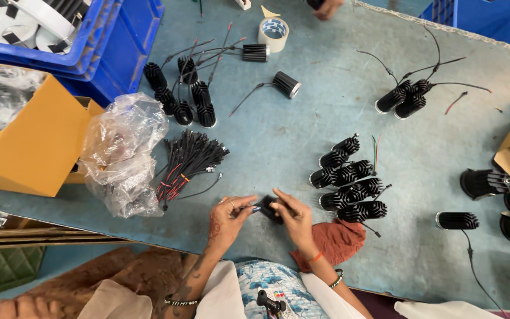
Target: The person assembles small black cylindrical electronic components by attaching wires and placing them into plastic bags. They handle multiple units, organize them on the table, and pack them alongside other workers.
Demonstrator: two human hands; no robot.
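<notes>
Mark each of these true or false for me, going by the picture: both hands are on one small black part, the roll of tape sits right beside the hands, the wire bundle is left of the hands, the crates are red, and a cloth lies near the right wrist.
1. Both the left hand and the right hand are on one small black part. True.
2. The roll of tape sits right beside the hands. False: it lies at the far edge of the table, well away from them.
3. The wire bundle lies left of the hands. True.
4. The crates are red. False: they are blue.
5. A reddish cloth lies by the right wrist. True.
</notes>
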